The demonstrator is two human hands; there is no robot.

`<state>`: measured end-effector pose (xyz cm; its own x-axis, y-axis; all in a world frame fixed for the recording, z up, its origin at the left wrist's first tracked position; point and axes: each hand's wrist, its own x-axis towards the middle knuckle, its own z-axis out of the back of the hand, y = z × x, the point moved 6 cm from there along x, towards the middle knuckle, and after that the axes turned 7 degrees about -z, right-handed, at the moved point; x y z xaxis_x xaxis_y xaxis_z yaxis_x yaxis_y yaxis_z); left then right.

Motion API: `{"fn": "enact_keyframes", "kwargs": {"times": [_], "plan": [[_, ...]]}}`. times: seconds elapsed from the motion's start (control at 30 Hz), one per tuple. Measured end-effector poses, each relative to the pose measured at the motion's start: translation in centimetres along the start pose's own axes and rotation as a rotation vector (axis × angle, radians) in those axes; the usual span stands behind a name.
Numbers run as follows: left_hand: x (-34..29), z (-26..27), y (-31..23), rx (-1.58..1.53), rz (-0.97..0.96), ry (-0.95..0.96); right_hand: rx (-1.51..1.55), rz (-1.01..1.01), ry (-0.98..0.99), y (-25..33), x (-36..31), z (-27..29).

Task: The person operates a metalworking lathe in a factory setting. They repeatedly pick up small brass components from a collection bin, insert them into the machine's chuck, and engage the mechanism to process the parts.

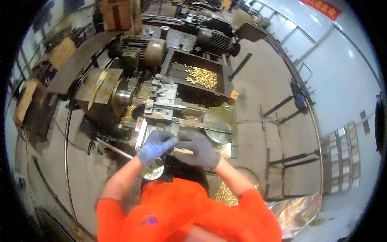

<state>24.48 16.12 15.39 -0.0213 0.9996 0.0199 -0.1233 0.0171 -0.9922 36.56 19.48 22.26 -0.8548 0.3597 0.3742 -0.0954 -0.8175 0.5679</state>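
Observation:
My left hand (156, 146), in a blue and grey work glove, is closed in front of a small metal lathe, its fingertips pinched together. Close against it, my right hand (198, 151) wears a dark grey glove, with its fingers bent in toward the left fingertips. Whatever the two hands hold is too small or hidden to make out. Just beyond them sits the lathe's tool slide (164, 101), with a flat bar (201, 125) running right to a round metal plate (219, 123). The chuck (123, 97) is to the left.
Behind the slide, a dark metal tray (173, 74) carries a heap of small brass pieces (203, 77). More brass pieces (226, 195) lie in a container by my right forearm. A brush (96, 90) rests on the machine's housing. Electric motors (155, 52) stand at the back.

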Motion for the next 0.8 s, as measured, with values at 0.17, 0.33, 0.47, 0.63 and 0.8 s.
{"fn": "enact_keyframes", "kwargs": {"times": [0.17,0.33,0.47,0.63,0.8], "plan": [[-0.6,1.6,0.1,0.003,-0.098,-0.003,-0.028,0.034,0.034,1.1,2.1,-0.4],[-1.8,4.8,-0.5,-0.041,-0.135,-0.083,-0.012,0.122,0.134,2.2,5.3,-1.5],[-4.5,9.3,-1.4,0.138,-0.185,-0.217,-0.071,0.155,0.309,2.6,8.3,-4.2],[-12.4,18.9,-1.8,0.428,0.027,-0.567,-0.245,0.108,0.178,-0.1,13.0,-5.6],[-27.8,28.5,0.3,1.381,0.403,-0.873,-0.543,-0.085,0.359,-4.1,18.7,-9.6]]}}
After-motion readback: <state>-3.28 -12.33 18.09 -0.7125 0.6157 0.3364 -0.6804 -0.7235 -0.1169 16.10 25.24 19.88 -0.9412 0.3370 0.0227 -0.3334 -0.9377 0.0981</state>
